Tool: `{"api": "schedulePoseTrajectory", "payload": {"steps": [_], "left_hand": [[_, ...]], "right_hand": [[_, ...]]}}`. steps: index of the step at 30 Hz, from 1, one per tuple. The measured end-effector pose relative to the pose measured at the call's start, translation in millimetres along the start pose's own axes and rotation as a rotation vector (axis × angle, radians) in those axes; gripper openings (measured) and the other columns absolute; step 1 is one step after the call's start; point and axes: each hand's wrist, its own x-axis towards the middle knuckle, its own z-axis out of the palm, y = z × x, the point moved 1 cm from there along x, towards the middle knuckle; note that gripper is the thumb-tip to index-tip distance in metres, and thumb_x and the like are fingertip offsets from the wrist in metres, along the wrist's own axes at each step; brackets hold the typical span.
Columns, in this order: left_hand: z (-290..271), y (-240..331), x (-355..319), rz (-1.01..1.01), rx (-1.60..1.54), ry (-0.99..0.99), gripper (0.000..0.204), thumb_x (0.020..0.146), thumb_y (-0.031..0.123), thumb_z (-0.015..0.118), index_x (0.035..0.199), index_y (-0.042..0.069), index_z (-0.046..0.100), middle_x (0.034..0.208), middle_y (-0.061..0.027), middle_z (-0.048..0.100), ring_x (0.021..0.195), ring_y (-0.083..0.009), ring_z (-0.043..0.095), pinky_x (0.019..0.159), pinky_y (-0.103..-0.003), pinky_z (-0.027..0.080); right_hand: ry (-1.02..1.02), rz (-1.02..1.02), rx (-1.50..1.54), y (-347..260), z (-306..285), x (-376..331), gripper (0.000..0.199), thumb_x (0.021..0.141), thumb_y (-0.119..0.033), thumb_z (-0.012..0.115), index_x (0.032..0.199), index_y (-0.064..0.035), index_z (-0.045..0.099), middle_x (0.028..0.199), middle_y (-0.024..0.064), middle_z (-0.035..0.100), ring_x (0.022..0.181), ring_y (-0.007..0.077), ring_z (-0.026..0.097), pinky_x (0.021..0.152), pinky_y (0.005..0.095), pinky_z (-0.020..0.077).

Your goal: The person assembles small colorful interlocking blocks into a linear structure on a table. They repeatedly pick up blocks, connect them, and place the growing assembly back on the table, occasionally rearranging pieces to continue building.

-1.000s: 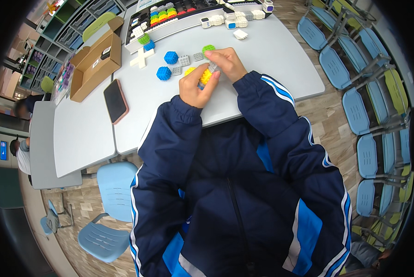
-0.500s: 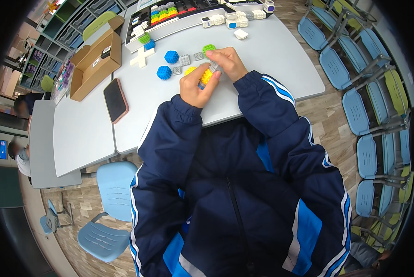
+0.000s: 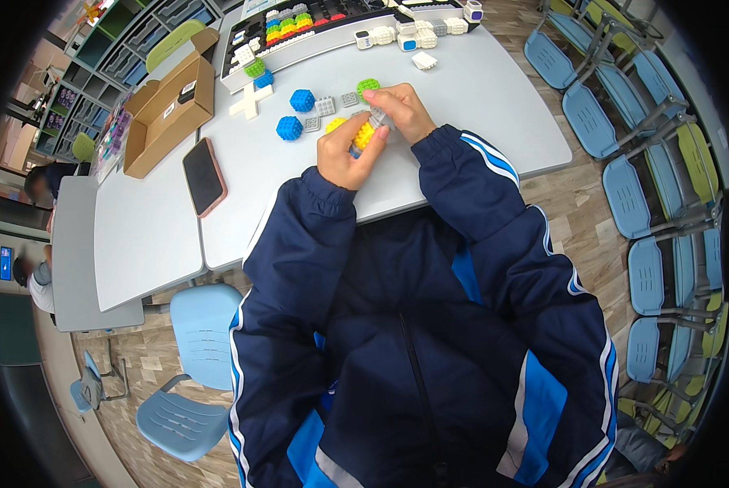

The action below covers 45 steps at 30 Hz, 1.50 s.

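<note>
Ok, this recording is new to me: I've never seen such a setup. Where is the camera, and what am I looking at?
There is no machine here: a person works with two bare hands. The view comes from a wide fisheye camera worn on their head, looking down, so straight edges bend near the rim.

The left hand holds a studded yellow block. The right hand is at a gray piece next to it; its exact grip is hidden.

On the white table lie blue blocks, gray blocks, a white cross-shaped piece, a phone and an open cardboard box.
</note>
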Motion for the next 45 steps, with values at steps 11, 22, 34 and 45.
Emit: {"api": "schedulePoseTrajectory", "payload": {"steps": [11, 22, 34, 45], "left_hand": [[-1, 4, 1, 0.016, 0.009, 0.012, 0.031, 0.081, 0.019, 0.075, 0.098, -0.005, 0.066, 0.076, -0.0193, 0.067, 0.066, -0.0323, 0.067, 0.061, -0.034, 0.051], [-2, 3, 3, -0.091, -0.058, -0.054, 0.029, 0.084, 0.022, 0.072, 0.097, -0.003, 0.066, 0.073, -0.0168, 0.066, 0.065, -0.0283, 0.066, 0.062, -0.032, 0.049], [-3, 3, 1, -0.057, -0.098, 0.057, 0.033, 0.080, 0.021, 0.077, 0.101, -0.001, 0.066, 0.083, -0.0160, 0.068, 0.073, -0.0284, 0.068, 0.068, -0.031, 0.052], [-4, 6, 9, -0.022, 0.261, 0.185, 0.054, 0.069, 0.031, 0.087, 0.108, 0.003, 0.063, 0.094, -0.0124, 0.070, 0.082, -0.0236, 0.069, 0.075, -0.030, 0.053]], "right_hand": [[0.005, 0.007, 0.020, 11, -3, 3, 0.040, 0.090, -0.032, 0.062, 0.058, -0.0086, 0.055, 0.058, -0.0081, 0.041, 0.058, 0.0025, 0.034, 0.052, 0.0258, 0.0235], [0.032, 0.032, 0.062, 7, -1, 3, 0.034, 0.090, -0.031, 0.062, 0.068, -0.0051, 0.065, 0.062, -0.0061, 0.049, 0.060, 0.0040, 0.041, 0.054, 0.0234, 0.0296], [0.485, -0.017, -0.413, 20, -17, 13, 0.046, 0.090, -0.046, 0.059, 0.068, -0.0057, 0.059, 0.052, 0.0039, 0.052, 0.046, 0.0193, 0.047, 0.047, 0.0340, 0.0343], [0.432, 0.072, -0.834, 21, -16, 9, 0.047, 0.078, -0.051, 0.073, 0.099, -0.0090, 0.069, 0.072, 0.0105, 0.066, 0.064, 0.0262, 0.065, 0.059, 0.0376, 0.0491]]}}
